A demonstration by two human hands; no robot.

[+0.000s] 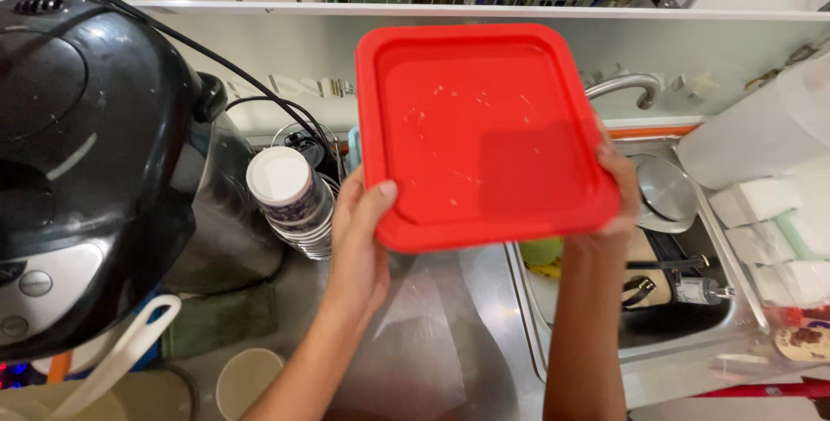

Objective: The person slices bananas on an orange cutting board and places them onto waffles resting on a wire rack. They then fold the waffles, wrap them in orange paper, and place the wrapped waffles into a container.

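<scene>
You hold a red lid (484, 131) up in front of you, above the steel surface (415, 334) and the sink's left edge. It is a square of smooth plastic with rounded corners, a raised rim and a shallow sunken panel; pale flecks and a faint wet ring mark that panel. Your left hand (359, 244) grips its lower left corner, thumb lying on the face and the fingers hidden behind. Your right hand (618, 192) is closed on the right edge near the lower corner, with fingertips curling over the rim.

Under the lid the surface is brushed metal, dull and streaked. The sink (735, 317) is set into it to your right; inside lie a round metal cover (666, 192), a black strainer-like tool and a yellow-green sponge (542, 252). A curved metal tap (624, 86) rises at the back edge of the sink.

Just left of your left hand, a stack of paper cups (290, 200) lies tilted, white base toward you. Beyond it a big black and steel cooker (86, 170) with a glossy domed top fills the left end of the surface, its black cord running along the back wall. A green cloth (220, 317) lies at the cooker's foot, and a pale cup (246, 382) stands at the near edge. White translucent tubs (774, 205) crowd the right end.
</scene>
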